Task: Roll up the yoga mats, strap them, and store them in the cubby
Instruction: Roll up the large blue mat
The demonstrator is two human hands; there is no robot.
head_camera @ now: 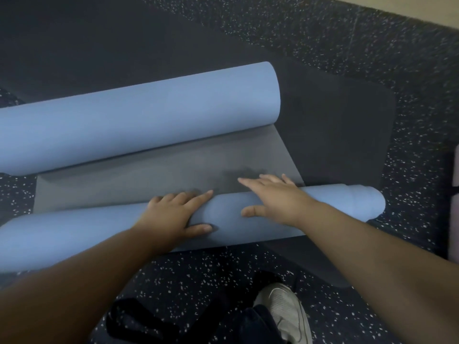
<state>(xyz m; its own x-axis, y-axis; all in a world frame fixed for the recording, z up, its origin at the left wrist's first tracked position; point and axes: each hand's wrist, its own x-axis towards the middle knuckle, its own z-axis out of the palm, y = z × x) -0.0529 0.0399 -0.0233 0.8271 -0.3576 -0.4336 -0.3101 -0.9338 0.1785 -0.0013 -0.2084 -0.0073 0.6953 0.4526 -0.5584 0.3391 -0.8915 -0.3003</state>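
Observation:
A yoga mat, blue outside and grey inside, lies across the floor with both ends rolled. The near roll point(335, 207) runs left to right in front of me. My left hand point(173, 214) rests flat on top of it with fingers spread. My right hand point(275, 199) presses on it too, fingers straight and reaching over onto the flat grey stretch point(149, 180). The thicker far roll point(139, 120) lies beyond that stretch. A dark mat point(335, 115) lies flat underneath and to the right.
The floor point(422, 150) is dark rubber with white speckles. A black strap point(134, 321) lies on it near my legs, next to my white shoe point(285, 311). A pale wooden floor edge point(422, 8) shows at the top right.

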